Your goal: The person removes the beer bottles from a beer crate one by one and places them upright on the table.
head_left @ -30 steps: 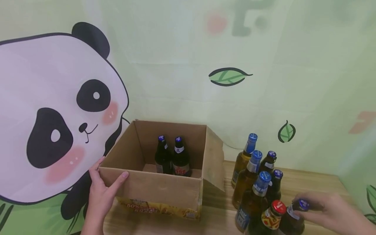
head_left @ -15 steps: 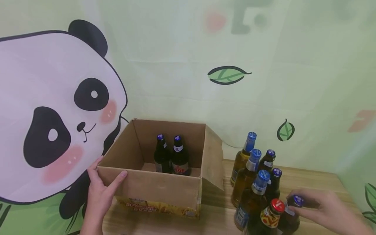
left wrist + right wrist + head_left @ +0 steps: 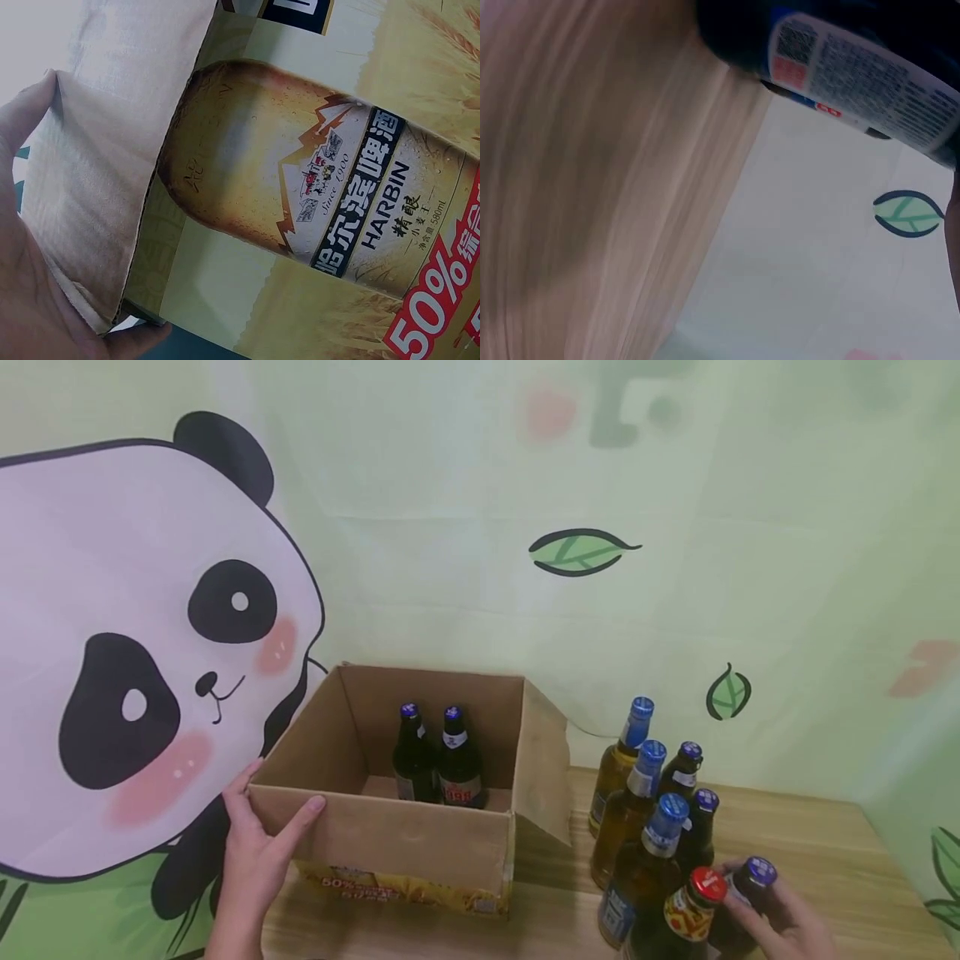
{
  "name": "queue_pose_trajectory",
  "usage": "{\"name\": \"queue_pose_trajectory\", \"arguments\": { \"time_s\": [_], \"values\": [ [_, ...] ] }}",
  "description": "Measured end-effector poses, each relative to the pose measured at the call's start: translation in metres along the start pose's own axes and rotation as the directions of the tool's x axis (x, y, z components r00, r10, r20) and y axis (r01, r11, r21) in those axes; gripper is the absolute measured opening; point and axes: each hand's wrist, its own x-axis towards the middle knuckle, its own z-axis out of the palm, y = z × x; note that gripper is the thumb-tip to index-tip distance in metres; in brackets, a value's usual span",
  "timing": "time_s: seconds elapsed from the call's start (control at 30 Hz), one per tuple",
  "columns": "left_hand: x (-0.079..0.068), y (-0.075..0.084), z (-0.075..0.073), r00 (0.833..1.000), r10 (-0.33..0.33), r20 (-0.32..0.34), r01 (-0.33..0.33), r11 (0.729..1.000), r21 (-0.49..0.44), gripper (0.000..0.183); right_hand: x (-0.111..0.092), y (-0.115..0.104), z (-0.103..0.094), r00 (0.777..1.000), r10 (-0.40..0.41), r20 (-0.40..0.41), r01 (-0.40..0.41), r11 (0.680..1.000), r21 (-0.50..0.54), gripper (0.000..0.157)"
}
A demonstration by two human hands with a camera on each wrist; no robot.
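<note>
My left hand (image 3: pixel 258 847) grips the front left corner of an open cardboard box (image 3: pixel 405 843), thumb over the front wall's rim. The left wrist view shows the box's printed side (image 3: pixel 300 202) with a beer picture. Two dark beer bottles (image 3: pixel 414 764) stand inside the box. At lower right my right hand (image 3: pixel 787 922) holds another dark beer bottle (image 3: pixel 757 872) by the neck, thumb in front and fingers behind. Its blue cap shows above the hand. A red-capped beer bottle (image 3: pixel 693 910) stands just left of it. In the right wrist view the held bottle's back label (image 3: pixel 855 75) faces the camera.
Several beer bottles cluster right of the box: amber ones with light-blue caps (image 3: pixel 648 860) and dark ones with purple-blue caps (image 3: pixel 705 827). An outward-leaning box flap (image 3: pixel 543 760) lies between box and bottles. Behind the wooden table (image 3: pixel 810 827) hangs a panda-print backdrop (image 3: pixel 450 527).
My right hand has shifted lower and nearer, with its hold on the bottle's neck changed. That bottle has moved slightly left. My left hand keeps its grip on the box corner.
</note>
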Motion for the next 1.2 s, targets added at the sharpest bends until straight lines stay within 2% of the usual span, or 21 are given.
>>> {"name": "queue_pose_trajectory", "arguments": {
  "time_s": [0.13, 0.37, 0.6, 0.73, 0.87, 1.03, 1.1, 1.2],
  "values": [
    [0.0, 0.0, 0.0, 1.0, -0.012, 0.001, 0.012, 1.0, 0.001, 0.103, -0.001, 0.001, 0.006, 0.996, -0.052, -0.066, 0.052, 0.999, 0.007, 0.028],
    [0.001, 0.0, 0.001, 1.0, -0.001, 0.003, 0.001, 1.0, 0.001, 0.103, 0.003, 0.006, 0.011, 0.99, -0.113, -0.088, 0.119, 0.991, 0.058, 0.029],
    [0.0, 0.001, 0.002, 1.0, 0.015, -0.013, -0.015, 1.0, -0.022, 0.1, 0.003, 0.004, 0.017, 0.989, -0.099, -0.111, 0.11, 0.989, 0.095, 0.027],
    [0.0, 0.0, 0.001, 1.0, 0.014, -0.014, -0.014, 1.0, -0.027, 0.1, 0.003, 0.004, 0.021, 0.982, -0.119, -0.148, 0.134, 0.986, 0.101, 0.029],
    [0.0, 0.0, 0.001, 1.0, 0.012, -0.011, -0.012, 1.0, -0.023, 0.1, 0.002, 0.005, 0.026, 0.97, -0.161, -0.182, 0.188, 0.972, 0.141, 0.032],
    [0.001, -0.001, 0.001, 1.0, 0.008, -0.006, -0.008, 1.0, -0.021, 0.101, 0.004, 0.005, 0.031, 0.961, -0.203, -0.185, 0.245, 0.94, 0.24, 0.037],
    [0.001, -0.001, 0.001, 1.0, 0.008, -0.005, -0.009, 1.0, -0.022, 0.101, 0.004, 0.004, 0.032, 0.964, -0.202, -0.175, 0.241, 0.938, 0.247, 0.036],
    [0.001, -0.002, 0.001, 1.0, 0.011, -0.006, -0.011, 1.0, -0.024, 0.101, 0.004, 0.003, 0.034, 0.971, -0.172, -0.165, 0.204, 0.958, 0.201, 0.033]
  ]
}}
